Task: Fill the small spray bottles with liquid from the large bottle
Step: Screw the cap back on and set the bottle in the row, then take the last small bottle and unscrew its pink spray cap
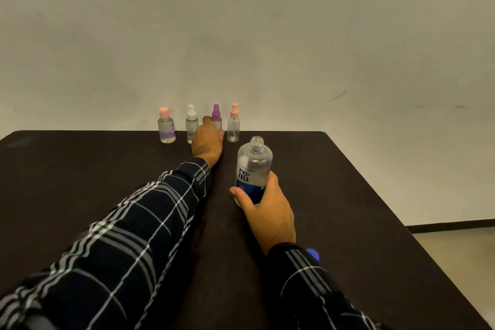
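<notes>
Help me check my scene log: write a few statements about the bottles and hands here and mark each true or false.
1. The large clear plastic bottle with the blue label is uncapped. True.
2. The right hand grips that large bottle. True.
3. The left hand hangs idle, holding nothing. False: it grips the small clear spray bottle with the purple top.
4. The large bottle lies on its side. False: it is nearly upright.

1. Table [348, 195]: dark brown, nearly black.
2. Sleeves [120, 236]: navy plaid, white and grey lines.
3. Large bottle [253, 169]: clear, blue label band, dark lettering.
4. Far edge, left to right, all clear: pink-cap bottle [166, 127], white-top bottle [191, 122], purple-top bottle [216, 115], pink-top bottle [233, 126].
5. Wall [267, 21]: off-white.
</notes>
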